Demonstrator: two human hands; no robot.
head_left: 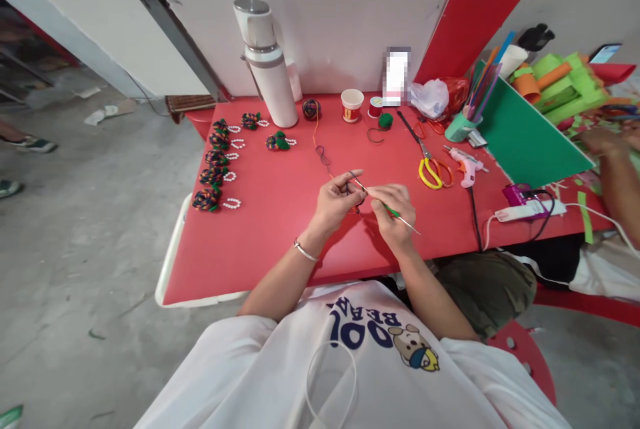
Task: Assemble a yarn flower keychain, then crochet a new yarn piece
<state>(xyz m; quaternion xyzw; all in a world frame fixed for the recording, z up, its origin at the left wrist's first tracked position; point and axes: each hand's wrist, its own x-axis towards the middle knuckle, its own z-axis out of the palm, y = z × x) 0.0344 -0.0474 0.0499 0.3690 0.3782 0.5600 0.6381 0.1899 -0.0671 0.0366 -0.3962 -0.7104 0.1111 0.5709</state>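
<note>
My left hand (336,202), with a bracelet at the wrist, pinches a small dark piece of yarn work (356,205) above the red table (270,229). A strand loops over its raised index finger. My right hand (395,212) is closed round a crochet hook with a green grip (391,211), its tip at the yarn work. The yarn runs back over the table to a multicoloured ball (311,109). On the left lie several multicoloured knitted pieces (206,199) with white bead loops (232,203).
A tall white flask (273,82), a paper cup (353,106) and a green yarn ball (385,121) stand behind. Right are yellow-handled scissors (431,174), a pink glue gun (469,167), a power strip (530,212), a green divider (535,132) and another person's arm (620,169).
</note>
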